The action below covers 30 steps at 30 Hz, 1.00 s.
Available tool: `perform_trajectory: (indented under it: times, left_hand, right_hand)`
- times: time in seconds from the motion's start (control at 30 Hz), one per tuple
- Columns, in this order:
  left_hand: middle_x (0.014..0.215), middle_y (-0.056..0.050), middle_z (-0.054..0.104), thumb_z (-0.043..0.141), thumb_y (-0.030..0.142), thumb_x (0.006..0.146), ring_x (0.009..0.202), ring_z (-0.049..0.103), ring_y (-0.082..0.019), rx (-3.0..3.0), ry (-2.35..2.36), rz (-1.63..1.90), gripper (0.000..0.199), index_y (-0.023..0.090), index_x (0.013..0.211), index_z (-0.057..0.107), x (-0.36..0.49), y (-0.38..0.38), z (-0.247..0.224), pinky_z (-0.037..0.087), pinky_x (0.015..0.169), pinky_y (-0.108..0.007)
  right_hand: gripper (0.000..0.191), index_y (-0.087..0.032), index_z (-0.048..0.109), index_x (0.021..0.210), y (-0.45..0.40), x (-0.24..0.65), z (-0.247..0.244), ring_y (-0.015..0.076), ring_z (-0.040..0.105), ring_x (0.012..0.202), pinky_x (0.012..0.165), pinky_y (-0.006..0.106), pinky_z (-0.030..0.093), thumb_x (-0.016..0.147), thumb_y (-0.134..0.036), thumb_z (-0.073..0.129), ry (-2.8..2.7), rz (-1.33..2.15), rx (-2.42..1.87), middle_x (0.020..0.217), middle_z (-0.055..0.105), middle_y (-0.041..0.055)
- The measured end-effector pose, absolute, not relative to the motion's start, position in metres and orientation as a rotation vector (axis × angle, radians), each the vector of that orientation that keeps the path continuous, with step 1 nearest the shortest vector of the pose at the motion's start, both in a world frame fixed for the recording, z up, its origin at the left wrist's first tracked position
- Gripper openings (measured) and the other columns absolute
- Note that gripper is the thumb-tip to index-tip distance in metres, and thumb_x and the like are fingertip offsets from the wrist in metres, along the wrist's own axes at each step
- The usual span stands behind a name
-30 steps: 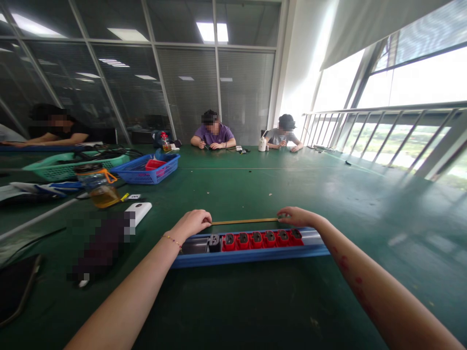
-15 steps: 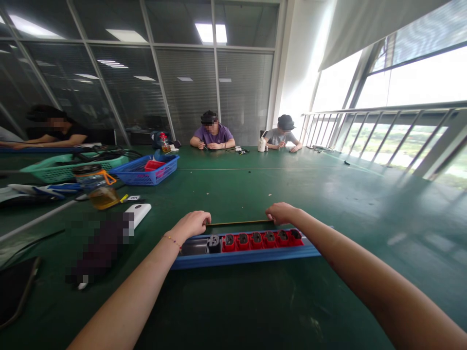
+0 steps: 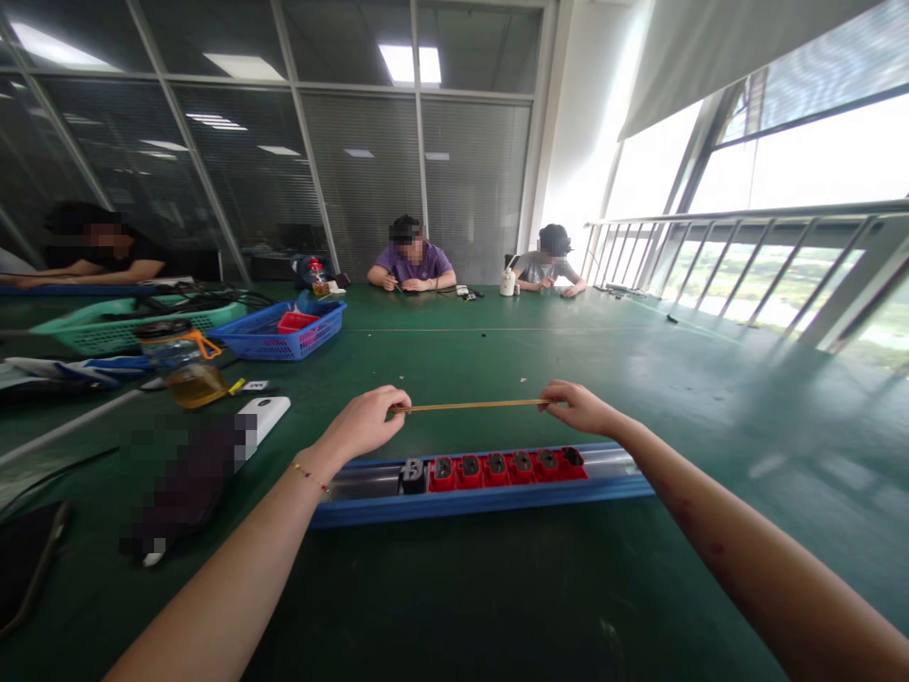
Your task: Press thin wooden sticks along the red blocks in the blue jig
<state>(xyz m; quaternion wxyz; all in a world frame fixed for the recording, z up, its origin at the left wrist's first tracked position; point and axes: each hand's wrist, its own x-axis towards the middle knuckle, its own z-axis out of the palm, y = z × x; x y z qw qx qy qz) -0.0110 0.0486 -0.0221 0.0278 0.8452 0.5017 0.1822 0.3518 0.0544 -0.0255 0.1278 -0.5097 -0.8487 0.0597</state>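
The thin golden strip (image 3: 472, 406) ran side to side between the hands — left hand (image 3: 367, 417) pinched on one end, right hand (image 3: 579, 409) clamped on the other, neither nearer. It was beyond the blue channel (image 3: 483, 504), roughly parallel to it.

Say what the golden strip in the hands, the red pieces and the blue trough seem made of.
Golden strip: perhaps brass-like metal, by its yellow colour and straightness; wood isn't ruled out, finish unclear.
Red pieces: likely moulded plastic, from their even, bright colour.
Blue trough: smooth, perhaps coated metal or plastic; its silvery interior shines like metal.
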Motion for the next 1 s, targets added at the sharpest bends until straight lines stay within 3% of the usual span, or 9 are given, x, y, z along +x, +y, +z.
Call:
perform_trajectory:
  times: [0.13, 0.27, 0.33, 0.43, 0.57, 0.77, 1.0]
  left_hand:
    - [0.078, 0.001, 0.063, 0.038, 0.032, 0.079, 0.062, 0.054, -0.013, 2.497, 1.403, 0.497, 0.031, 0.023, 0.097, 0.062, 0.001, 0.026, -0.006, 0.038, 0.058, -0.021]
    - [0.080, 0.000, 0.064, 0.039, 0.033, 0.079, 0.061, 0.054, -0.012, 2.423, 1.367, 0.453, 0.034, 0.022, 0.103, 0.060, 0.013, 0.008, -0.003, 0.037, 0.055, -0.021]
    - [0.080, 0.000, 0.064, 0.041, 0.036, 0.079, 0.061, 0.054, -0.012, 2.405, 1.353, 0.433, 0.035, 0.023, 0.105, 0.059, 0.016, 0.003, -0.002, 0.038, 0.055, -0.021]
    - [0.075, 0.001, 0.063, 0.040, 0.046, 0.079, 0.061, 0.055, -0.012, 2.366, 1.310, 0.377, 0.039, 0.023, 0.106, 0.057, 0.017, 0.000, -0.001, 0.037, 0.055, -0.021]
    - [0.073, 0.000, 0.063, 0.036, 0.052, 0.080, 0.065, 0.057, -0.014, 2.294, 1.295, 0.331, 0.041, 0.021, 0.090, 0.061, 0.013, 0.001, -0.001, 0.038, 0.056, -0.021]
    - [0.071, 0.000, 0.061, 0.039, 0.055, 0.077, 0.060, 0.055, -0.013, 2.174, 1.248, 0.070, 0.040, 0.019, 0.085, 0.057, -0.003, 0.004, 0.003, 0.037, 0.051, -0.021]
    - [0.072, -0.001, 0.060, 0.044, 0.055, 0.073, 0.060, 0.056, -0.013, 2.043, 1.233, 0.027, 0.038, 0.019, 0.086, 0.049, -0.013, 0.010, -0.002, 0.041, 0.051, -0.021]
  right_hand:
    - [0.027, -0.018, 0.060, 0.087, 0.028, 0.368, -0.029, 0.0133, 0.049, 0.061, 0.056, 0.024, 0.038, 0.080, -0.034, 0.039, -2.035, 0.680, -1.397, 0.066, 0.054, -0.0005]
    - [0.024, -0.018, 0.056, 0.089, -0.001, 0.372, -0.033, 0.0141, 0.049, 0.070, 0.063, 0.024, 0.039, 0.075, -0.036, 0.051, -1.850, 0.853, -1.277, 0.077, 0.055, 0.0004]
    - [0.029, -0.020, 0.053, 0.097, -0.011, 0.371, -0.034, 0.0127, 0.047, 0.066, 0.060, 0.023, 0.038, 0.075, -0.039, 0.052, -1.798, 0.923, -1.252, 0.073, 0.052, -0.0010]
    - [0.030, -0.021, 0.052, 0.096, -0.018, 0.370, -0.038, 0.0089, 0.037, 0.052, 0.048, 0.021, 0.031, 0.078, -0.045, 0.048, -1.676, 0.974, -1.242, 0.061, 0.040, -0.0048]
    - [0.030, -0.020, 0.049, 0.084, -0.019, 0.374, -0.045, 0.0068, 0.028, 0.047, 0.042, 0.020, 0.022, 0.077, -0.049, 0.051, -1.586, 1.023, -1.237, 0.058, 0.034, -0.0060]
    - [0.038, -0.019, 0.048, 0.091, -0.024, 0.388, -0.050, 0.0069, 0.026, 0.046, 0.041, 0.020, 0.018, 0.074, -0.054, 0.052, -1.661, 1.139, -1.314, 0.054, 0.029, -0.0075]
    - [0.039, -0.019, 0.049, 0.093, -0.027, 0.383, -0.049, 0.0075, 0.031, 0.049, 0.043, 0.021, 0.021, 0.078, -0.055, 0.046, -1.847, 1.107, -1.402, 0.056, 0.034, -0.0065]
